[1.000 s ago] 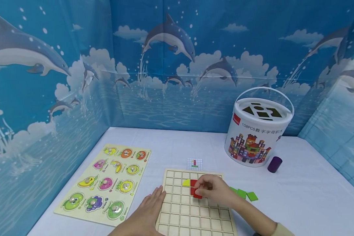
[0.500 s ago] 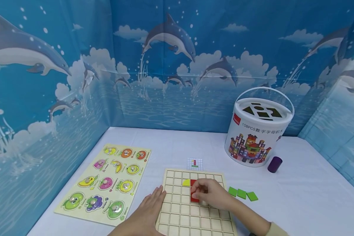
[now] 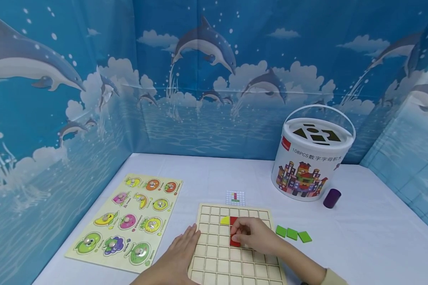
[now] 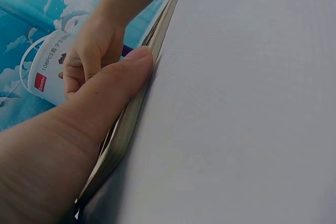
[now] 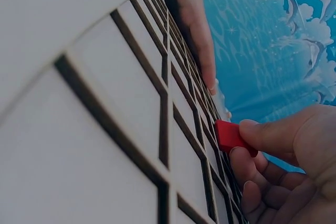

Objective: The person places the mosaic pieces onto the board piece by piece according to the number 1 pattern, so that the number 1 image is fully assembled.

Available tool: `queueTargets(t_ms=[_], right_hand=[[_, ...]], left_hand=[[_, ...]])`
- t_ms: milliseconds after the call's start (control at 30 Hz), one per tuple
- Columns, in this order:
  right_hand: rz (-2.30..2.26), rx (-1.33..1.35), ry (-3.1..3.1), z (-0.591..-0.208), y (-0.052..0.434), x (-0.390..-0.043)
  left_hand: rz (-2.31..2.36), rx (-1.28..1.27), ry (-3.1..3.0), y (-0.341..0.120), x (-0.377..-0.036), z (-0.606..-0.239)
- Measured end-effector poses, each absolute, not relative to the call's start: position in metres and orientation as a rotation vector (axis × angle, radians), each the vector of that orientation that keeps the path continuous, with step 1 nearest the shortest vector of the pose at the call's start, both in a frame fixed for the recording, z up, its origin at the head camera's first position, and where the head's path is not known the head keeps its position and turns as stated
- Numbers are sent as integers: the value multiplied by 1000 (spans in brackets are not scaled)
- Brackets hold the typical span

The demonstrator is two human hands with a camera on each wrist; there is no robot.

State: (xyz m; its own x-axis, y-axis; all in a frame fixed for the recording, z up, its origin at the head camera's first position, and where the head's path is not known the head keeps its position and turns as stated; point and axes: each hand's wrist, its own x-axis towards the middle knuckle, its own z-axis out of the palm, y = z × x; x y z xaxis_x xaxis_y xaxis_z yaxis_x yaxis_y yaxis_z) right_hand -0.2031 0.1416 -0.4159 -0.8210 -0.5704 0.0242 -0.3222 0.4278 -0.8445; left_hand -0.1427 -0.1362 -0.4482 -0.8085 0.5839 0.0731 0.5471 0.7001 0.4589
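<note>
A wooden grid board [image 3: 214,263] lies flat in front of me in the head view. My left hand [image 3: 180,253] rests along its left edge with straight fingers; the left wrist view has the thumb lying over the board's side. Over the middle of the grid, my right hand [image 3: 255,235] pinches a red square tile [image 5: 228,136] between thumb and fingers, at the board's surface. Another red tile [image 3: 233,220] shows just above it, partly behind the fingers. Left of that sits a yellow rounded tile [image 3: 225,221] in its cell.
Several green square tiles [image 3: 292,234] lie right of the board. A small printed pattern card [image 3: 235,198] is behind it. To the left is a fruit knob puzzle [image 3: 125,221]. A white bucket [image 3: 310,158] and a purple cylinder [image 3: 332,198] stand at the back right.
My right hand has lowered the red tile slightly toward me, down to the cell under the other red. The green tiles are less covered by the arm. My left hand stays put.
</note>
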Motion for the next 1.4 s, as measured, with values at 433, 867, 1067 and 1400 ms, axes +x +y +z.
queueTargets(t_ms=[433, 867, 1067, 1400], right_hand=[[-1263, -810, 2462, -416, 144, -204], [-1218, -858, 2523, -420, 146, -205], [-1226, -868, 2525, -420, 147, -206], [-1292, -880, 2495, -421, 147, -206]], left_hand=[[712, 946, 2849, -136, -142, -447], [724, 946, 2830, -136, -143, -447], [744, 947, 2814, -137, -143, -447], [765, 946, 2793, -137, -143, -447]])
